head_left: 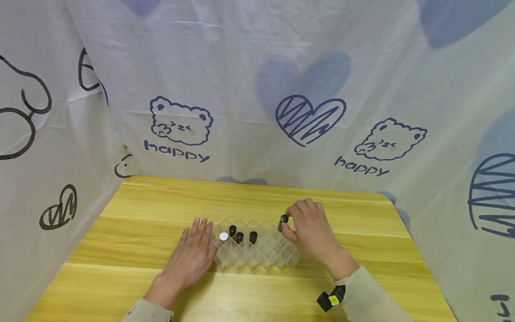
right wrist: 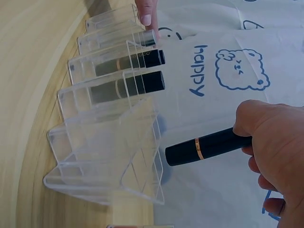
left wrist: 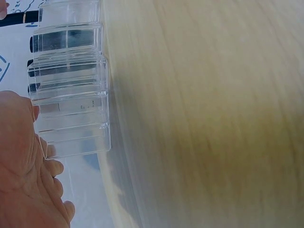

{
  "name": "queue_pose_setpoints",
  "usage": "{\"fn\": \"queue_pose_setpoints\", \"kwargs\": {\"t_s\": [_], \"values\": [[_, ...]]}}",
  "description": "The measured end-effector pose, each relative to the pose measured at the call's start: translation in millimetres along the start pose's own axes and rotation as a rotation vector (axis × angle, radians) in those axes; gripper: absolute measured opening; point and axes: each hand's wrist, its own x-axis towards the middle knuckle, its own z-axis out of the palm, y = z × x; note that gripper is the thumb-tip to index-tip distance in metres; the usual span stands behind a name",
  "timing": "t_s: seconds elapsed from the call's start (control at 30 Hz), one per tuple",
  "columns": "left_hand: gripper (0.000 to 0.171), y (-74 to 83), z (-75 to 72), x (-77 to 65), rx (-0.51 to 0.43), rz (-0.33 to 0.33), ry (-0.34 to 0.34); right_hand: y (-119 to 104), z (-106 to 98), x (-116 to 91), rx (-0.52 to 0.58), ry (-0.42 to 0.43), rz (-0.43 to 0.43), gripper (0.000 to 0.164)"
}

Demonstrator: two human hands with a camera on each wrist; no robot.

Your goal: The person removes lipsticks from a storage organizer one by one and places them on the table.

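Observation:
A clear plastic lipstick organizer [head_left: 257, 259] with diamond-shaped compartments stands on the table. My right hand [head_left: 311, 228] pinches a black lipstick tube [right wrist: 209, 147] with a gold ring, between thumb and fingers. In the right wrist view the tube hangs tilted just above the organizer's open top, apart from it. My left hand [head_left: 191, 255] lies with straight fingers along the organizer's left end, its thumb touching the rim. Several tubes stand in the left compartments, among them a black lipstick [head_left: 253, 237] and one with a white top [head_left: 223, 237].
The organizer sits on a yellow wood-grain table [head_left: 161, 201]. Behind the table hangs a white curtain [head_left: 241, 147] printed with hearts and bears. A small black device [head_left: 331, 299] is strapped at the right wrist.

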Motion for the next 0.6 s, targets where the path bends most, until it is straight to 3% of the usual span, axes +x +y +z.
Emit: {"fn": "queue_pose_setpoints", "kwargs": {"t_s": [0.6], "values": [[0.064,-0.3,-1.6,-0.9,-0.015,-0.007,-0.015,22,-4,-24,-0.035,-0.007,0.04,0.022]]}}
